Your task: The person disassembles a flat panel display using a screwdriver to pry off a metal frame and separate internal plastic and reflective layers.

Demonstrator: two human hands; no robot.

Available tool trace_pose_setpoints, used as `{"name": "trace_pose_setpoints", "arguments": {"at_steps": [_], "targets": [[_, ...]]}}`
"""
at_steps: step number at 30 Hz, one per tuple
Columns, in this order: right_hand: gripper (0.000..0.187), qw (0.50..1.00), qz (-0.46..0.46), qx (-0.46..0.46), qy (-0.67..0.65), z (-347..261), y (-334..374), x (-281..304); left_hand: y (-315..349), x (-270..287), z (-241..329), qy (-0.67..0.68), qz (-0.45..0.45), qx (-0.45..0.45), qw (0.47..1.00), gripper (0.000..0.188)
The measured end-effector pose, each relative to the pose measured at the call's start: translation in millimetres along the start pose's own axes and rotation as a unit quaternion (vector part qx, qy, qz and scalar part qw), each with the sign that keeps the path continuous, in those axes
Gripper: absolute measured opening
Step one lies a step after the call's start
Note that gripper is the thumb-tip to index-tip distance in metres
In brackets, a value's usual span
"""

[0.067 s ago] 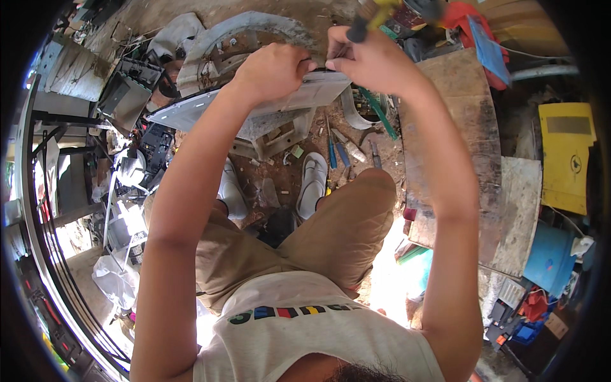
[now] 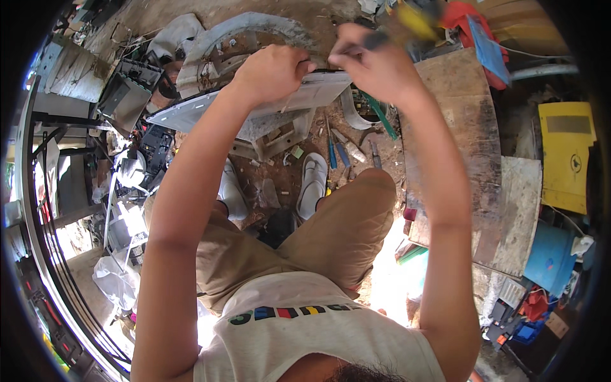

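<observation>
My left hand [image 2: 270, 73] is closed on the upper edge of a thin, whitish flat panel [image 2: 312, 94] with a dark far edge. The panel leans over a pale, worn frame-like support [image 2: 270, 143]. My right hand [image 2: 385, 73] is just right of the panel's upper corner, its fingers curled round a yellow-and-black tool [image 2: 414, 18]. Motion smears that tool, so its exact kind does not show. Past the fingers sticks its black end, and the yellow part lies farther up and right. My left forearm covers part of the panel.
Screwdrivers [image 2: 332, 153] and other hand tools lie on the dirt floor beyond my shoes [image 2: 313, 181]. A wooden board [image 2: 455, 127] stands on the right, near a yellow case [image 2: 566, 159] and a blue container [image 2: 550, 258]. Scrap electronics [image 2: 153, 149] crowd the left.
My right hand has shifted slightly right, away from my left hand and the panel's edge. The yellow-and-black tool has moved right with it. My left hand stays on the panel.
</observation>
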State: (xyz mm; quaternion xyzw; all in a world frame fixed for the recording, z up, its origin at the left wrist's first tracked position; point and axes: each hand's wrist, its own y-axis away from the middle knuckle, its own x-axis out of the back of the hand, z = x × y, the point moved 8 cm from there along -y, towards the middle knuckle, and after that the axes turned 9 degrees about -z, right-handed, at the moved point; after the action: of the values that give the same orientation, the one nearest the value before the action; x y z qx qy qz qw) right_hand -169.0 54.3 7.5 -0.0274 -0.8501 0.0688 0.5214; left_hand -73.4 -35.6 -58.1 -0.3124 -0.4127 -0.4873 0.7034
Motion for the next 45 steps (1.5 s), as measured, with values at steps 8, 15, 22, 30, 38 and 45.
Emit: {"name": "trace_pose_setpoints", "arguments": {"at_steps": [8, 15, 22, 30, 38, 45], "targets": [[0.013, 0.880, 0.415, -0.024, -0.230, 48.3, 109.7, -25.9, 6.5, 1.8, 5.3, 0.004, 0.009, 0.017, 1.000, 0.030], [0.014, 0.910, 0.378, -0.017, -0.170, 40.1, 99.5, -38.0, 5.8, -0.5, 5.6, 0.001, 0.013, 0.016, 1.000, 0.028], [0.013, 0.926, 0.337, -0.037, -0.168, 36.9, 96.5, -42.4, 7.1, 2.1, 7.5, 0.003, 0.015, 0.008, 1.000, 0.028], [0.009, 0.940, 0.321, -0.040, -0.108, 31.2, 84.5, -38.0, 7.1, 1.8, 6.1, 0.007, 0.035, 0.002, 0.999, 0.026], [0.012, 0.922, 0.377, 0.030, 0.076, 16.6, 88.5, -49.1, 5.5, 4.9, 17.0, 0.009, 0.015, -0.009, 1.000, 0.026], [0.014, 0.968, 0.172, -0.138, -0.120, 43.8, 64.8, -27.3, 1.0, -3.2, -2.7, 0.065, -0.038, 0.003, 0.997, 0.029]]}}
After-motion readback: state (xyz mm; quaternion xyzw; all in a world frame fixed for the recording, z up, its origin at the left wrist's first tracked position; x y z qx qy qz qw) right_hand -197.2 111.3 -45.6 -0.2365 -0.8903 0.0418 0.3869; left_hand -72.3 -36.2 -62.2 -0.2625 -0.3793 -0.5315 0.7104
